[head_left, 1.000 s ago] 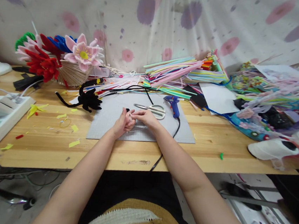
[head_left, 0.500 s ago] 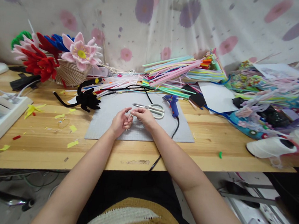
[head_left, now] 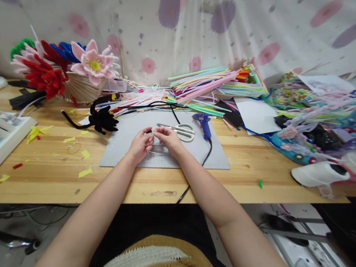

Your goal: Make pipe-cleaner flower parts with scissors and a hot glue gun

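Over the grey board [head_left: 126,151], my left hand [head_left: 140,145] and my right hand [head_left: 168,139] meet at the fingertips. Both pinch a thin white strand [head_left: 159,154] that curves down in a loop between them; its exact kind is too small to tell. Just behind my right hand lie scissors [head_left: 186,132] with pale handles, blades pointing left. A blue glue gun [head_left: 204,125] rests at the board's right side, its black cord running to the table's front edge. A black fuzzy flower [head_left: 104,119] lies left of the board.
Pipe cleaners [head_left: 201,83] in many colours are heaped at the back. Fuzzy flowers [head_left: 93,64] stand at the back left, near a white power strip [head_left: 10,140]. Yellow scraps [head_left: 85,172] litter the left side. A white roll [head_left: 319,173] lies at the right edge.
My hands have come closer together, and the left fingers have closed to a pinch at the strand. The view has shifted slightly; the other things lie as before.
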Motion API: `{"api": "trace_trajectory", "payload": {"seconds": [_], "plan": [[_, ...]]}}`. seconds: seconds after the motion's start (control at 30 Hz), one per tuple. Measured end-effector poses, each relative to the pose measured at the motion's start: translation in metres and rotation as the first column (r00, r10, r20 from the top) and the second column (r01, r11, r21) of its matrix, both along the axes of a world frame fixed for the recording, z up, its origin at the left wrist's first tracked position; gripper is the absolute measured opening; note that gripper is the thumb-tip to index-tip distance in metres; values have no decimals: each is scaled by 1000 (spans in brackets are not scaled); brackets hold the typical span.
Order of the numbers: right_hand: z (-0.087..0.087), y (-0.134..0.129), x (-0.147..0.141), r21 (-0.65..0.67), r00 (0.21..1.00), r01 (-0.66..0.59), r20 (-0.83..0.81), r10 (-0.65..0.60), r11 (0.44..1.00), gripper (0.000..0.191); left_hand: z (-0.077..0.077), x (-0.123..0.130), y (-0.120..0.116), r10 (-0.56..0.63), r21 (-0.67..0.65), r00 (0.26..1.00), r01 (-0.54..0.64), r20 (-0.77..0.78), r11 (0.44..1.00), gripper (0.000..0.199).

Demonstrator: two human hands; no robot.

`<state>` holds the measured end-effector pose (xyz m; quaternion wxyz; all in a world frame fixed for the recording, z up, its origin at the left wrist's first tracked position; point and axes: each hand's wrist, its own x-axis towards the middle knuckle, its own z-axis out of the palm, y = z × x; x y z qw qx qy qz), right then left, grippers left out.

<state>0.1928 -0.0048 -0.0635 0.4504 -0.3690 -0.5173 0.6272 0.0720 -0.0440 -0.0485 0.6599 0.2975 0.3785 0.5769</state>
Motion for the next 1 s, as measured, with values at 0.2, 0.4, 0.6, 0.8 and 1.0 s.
{"api": "trace_trajectory", "payload": {"seconds": [0.2,0.4,0.6,0.8,1.0], "plan": [[-2,3,7,-49,985,-147,-99,142,988,42,4,0,-2,-47,6,999,47,19,999,34],[1,0,7,-40,979,-158,-140,151,987,34,3,0,-3,-129,-10,992,129,-2,992,29],[3,-1,5,-9,987,-109,-117,107,994,26,4,0,-3,-135,-30,991,136,23,990,32],[3,-1,5,-18,985,-112,-132,108,994,28,3,-1,-3,-128,-11,991,129,39,992,33],[7,0,11,-49,938,-279,-227,262,959,36,4,-4,-3,-158,-4,985,159,67,987,27]]}}
